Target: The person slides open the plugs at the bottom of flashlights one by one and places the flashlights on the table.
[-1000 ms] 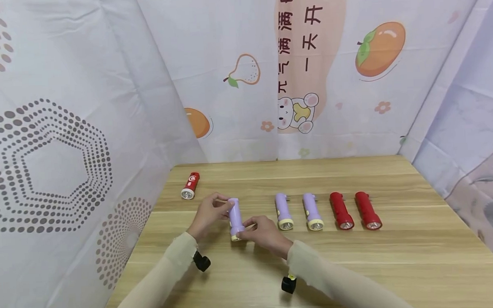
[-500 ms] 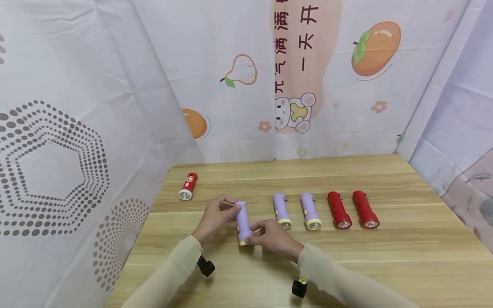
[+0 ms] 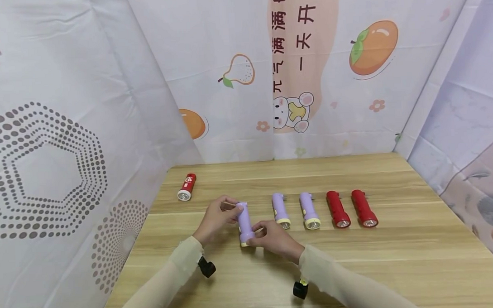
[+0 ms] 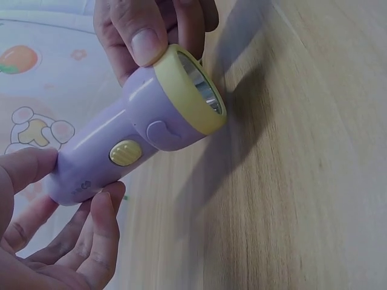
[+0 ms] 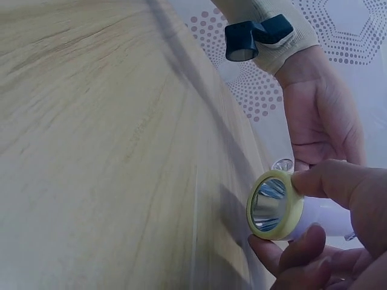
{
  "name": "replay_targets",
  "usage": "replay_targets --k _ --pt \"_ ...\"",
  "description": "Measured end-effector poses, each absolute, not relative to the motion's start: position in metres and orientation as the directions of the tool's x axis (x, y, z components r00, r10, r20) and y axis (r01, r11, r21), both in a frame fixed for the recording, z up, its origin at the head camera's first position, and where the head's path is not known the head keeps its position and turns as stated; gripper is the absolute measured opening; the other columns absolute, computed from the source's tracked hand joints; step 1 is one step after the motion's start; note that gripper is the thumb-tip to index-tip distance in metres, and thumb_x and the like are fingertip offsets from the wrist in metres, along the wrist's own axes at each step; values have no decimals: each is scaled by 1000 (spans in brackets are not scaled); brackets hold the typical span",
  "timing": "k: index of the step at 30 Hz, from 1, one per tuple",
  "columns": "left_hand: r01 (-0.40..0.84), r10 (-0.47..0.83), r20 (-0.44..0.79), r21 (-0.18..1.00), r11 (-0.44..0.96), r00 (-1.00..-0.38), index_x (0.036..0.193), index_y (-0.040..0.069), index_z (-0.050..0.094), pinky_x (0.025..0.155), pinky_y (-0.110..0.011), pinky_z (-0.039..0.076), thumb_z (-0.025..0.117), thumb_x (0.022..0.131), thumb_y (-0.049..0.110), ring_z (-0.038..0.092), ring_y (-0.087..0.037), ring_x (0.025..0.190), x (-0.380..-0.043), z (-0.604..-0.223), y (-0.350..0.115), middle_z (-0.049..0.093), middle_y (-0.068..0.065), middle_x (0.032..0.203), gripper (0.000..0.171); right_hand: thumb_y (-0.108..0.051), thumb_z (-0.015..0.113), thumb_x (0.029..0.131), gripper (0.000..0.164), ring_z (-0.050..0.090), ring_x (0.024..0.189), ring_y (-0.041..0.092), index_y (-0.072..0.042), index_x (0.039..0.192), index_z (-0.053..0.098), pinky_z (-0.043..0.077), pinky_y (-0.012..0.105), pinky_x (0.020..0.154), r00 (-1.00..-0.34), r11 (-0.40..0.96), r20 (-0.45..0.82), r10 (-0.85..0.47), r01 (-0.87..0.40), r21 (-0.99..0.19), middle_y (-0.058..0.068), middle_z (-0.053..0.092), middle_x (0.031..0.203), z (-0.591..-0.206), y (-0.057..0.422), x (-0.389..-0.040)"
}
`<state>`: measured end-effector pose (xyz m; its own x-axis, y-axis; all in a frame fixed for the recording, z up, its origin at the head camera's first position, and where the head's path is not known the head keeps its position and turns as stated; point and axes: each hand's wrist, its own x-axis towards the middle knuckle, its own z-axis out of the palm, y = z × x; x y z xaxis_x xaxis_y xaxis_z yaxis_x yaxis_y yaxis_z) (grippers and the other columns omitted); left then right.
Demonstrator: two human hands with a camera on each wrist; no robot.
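Note:
Both hands hold one lavender flashlight (image 3: 244, 222) with a pale yellow head ring, in front of the left part of the row. My left hand (image 3: 217, 217) pinches its tail end between thumb and fingers. At the lamp end, my right hand (image 3: 275, 238) grips the head, thumb on the yellow ring (image 5: 294, 208). A ribbed yellow switch (image 4: 126, 153) shows on the barrel in the left wrist view. To the right lie two more lavender flashlights, the nearer one (image 3: 279, 207) and its neighbour (image 3: 307, 207), lamps toward me.
Two red flashlights, one (image 3: 337, 207) beside the other (image 3: 363, 206), continue the row on the right. A red flashlight with a white head (image 3: 187, 187) lies at the back left of the wooden table (image 3: 389, 267). Printed cloth (image 3: 209, 33) hangs behind and at the sides.
Both hands have carried the lavender flashlight to the right and slightly toward me, closer to the row. The grips look the same, and the other flashlights stay put.

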<state>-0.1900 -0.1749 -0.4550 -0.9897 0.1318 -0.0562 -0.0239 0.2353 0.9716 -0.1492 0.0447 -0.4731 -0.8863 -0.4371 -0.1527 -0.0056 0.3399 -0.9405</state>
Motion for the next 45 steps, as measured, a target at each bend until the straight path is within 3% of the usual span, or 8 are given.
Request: replay_targets --k 11,23,39,45 --pt "-24 137 -63 964 266 -989 124 1 70 75 -41 62 76 96 22 71 -22 85 -191 -455 -173 72 -11 104 36 -21 85 84 41 67 87 17 0 113 66 51 32 72 -889 337 -149 -432 -6 -941 7 73 93 -477 47 -150" --pt "-8 171 -57 961 276 -984 125 2 70 81 -42 61 75 96 27 69 -21 93 -191 -452 -173 70 -11 112 38 -19 86 84 43 67 89 17 -1 115 63 52 33 75 -894 361 -115 -434 -56 -931 6 73 95 -479 47 -152" --pt "156 261 63 922 353 -963 121 18 72 84 -38 55 82 90 36 68 -20 96 -181 -449 -175 71 1 112 37 -16 89 79 45 64 88 16 -5 114 63 52 35 77 -908 459 -33 -418 -180 -870 3 70 98 -479 44 -155" --pt "200 316 89 918 341 -945 119 20 71 79 -36 55 82 89 37 68 -22 96 -179 -451 -177 72 0 111 36 -18 89 79 47 64 91 17 -2 117 67 53 35 80 -900 489 -5 -436 -233 -840 3 71 102 -484 42 -157"
